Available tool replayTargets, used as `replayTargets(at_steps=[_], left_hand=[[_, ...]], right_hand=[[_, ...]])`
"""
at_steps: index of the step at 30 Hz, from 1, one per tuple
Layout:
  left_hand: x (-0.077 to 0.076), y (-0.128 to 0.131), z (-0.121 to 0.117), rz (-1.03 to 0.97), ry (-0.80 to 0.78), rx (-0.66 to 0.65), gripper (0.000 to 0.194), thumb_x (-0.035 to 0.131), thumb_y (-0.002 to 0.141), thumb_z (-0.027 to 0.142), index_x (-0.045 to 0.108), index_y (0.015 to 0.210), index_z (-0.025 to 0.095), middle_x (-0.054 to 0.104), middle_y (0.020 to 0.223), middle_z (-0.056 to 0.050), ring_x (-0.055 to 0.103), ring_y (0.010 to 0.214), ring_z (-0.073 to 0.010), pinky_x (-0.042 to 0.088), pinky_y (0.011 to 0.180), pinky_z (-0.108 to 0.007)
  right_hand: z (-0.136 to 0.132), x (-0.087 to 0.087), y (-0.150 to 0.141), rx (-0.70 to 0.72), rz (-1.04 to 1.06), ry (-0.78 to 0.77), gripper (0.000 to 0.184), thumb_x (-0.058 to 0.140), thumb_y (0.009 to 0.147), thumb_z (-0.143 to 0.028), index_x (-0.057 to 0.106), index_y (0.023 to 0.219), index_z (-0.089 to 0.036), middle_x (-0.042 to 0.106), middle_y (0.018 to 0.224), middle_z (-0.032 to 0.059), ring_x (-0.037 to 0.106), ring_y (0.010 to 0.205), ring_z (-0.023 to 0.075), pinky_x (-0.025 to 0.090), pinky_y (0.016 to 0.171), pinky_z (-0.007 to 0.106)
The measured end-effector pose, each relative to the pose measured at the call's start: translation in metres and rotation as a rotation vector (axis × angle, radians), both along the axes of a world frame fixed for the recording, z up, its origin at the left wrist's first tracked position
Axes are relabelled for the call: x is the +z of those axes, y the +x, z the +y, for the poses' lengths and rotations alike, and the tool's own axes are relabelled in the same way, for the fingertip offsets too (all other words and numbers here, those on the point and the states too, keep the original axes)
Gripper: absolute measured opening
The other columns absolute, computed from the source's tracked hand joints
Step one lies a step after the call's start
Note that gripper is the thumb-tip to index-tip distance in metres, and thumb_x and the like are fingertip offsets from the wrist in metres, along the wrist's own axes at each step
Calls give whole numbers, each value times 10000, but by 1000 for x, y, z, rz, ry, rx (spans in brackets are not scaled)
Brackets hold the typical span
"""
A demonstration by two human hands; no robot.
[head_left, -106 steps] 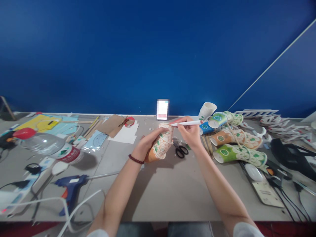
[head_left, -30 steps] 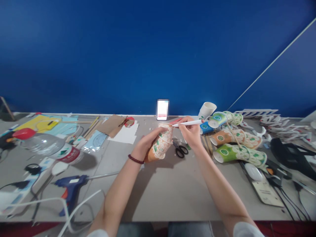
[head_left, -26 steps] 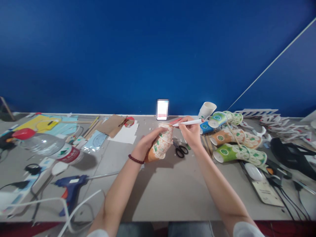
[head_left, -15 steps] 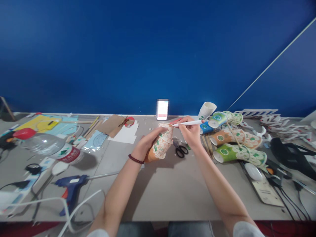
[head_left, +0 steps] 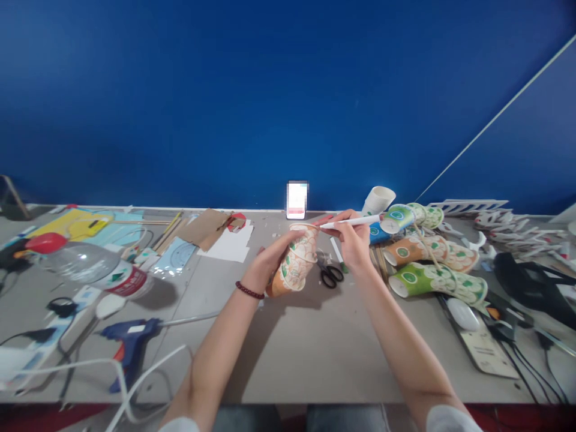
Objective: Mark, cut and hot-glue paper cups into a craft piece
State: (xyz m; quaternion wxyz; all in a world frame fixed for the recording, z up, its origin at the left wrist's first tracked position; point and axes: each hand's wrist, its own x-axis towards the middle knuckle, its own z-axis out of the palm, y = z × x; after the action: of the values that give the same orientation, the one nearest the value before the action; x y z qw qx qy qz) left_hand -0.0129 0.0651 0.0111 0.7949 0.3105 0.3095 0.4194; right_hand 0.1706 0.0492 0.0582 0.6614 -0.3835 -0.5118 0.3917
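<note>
My left grip (head_left: 272, 255) is clamped round the side of a nested paper-cup stack (head_left: 297, 263), which I hold above the table (head_left: 306, 360); my right grip (head_left: 354, 243) is pinched together on a slim white pen (head_left: 357, 221); the stack's long axis slants from its orange end, low and towards me, up and a little rightward to the rim by the wall (head_left: 288, 108); the pen lies almost level across that line, its tip pointing left at the rim's right edge; whether tip and paper touch I cannot tell; the stack lies to the left of my right grip, while my left is the nearer hand, being already on it; black-handled scissors (head_left: 332, 276) rest on the table below, between my forearms; tied cup bundles (head_left: 432, 249) lie off to my right.
</note>
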Motion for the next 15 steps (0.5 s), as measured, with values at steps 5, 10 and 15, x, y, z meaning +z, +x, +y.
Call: replayTargets(at_steps=[5,10,15], left_hand=[[5,10,6,141,-18,-29,367,545,903,335,671,1157,102,726,1019,-170,631,1130,-351,500,996,-484],[15,20,5,63,19,-39,363,609,887,371,683,1141,122,748,989,-134,703,892,-274,552,874,-418],[19,24,6,-49,-24,-115,431,521,932,434,682,1138,91,754,888,-129,702,737,-217,555,767,-340]], right_hand=[[-1,6,-2,24,51,-3,108,619,752,-273,520,728,-238,700,698,-8,729,743,203,595,730,377],[0,6,-3,3,62,10,109,628,764,-291,529,752,-247,705,705,-1,732,771,214,597,757,393],[4,3,-2,-58,56,17,86,629,762,-283,549,754,-250,686,679,-9,719,754,209,597,770,398]])
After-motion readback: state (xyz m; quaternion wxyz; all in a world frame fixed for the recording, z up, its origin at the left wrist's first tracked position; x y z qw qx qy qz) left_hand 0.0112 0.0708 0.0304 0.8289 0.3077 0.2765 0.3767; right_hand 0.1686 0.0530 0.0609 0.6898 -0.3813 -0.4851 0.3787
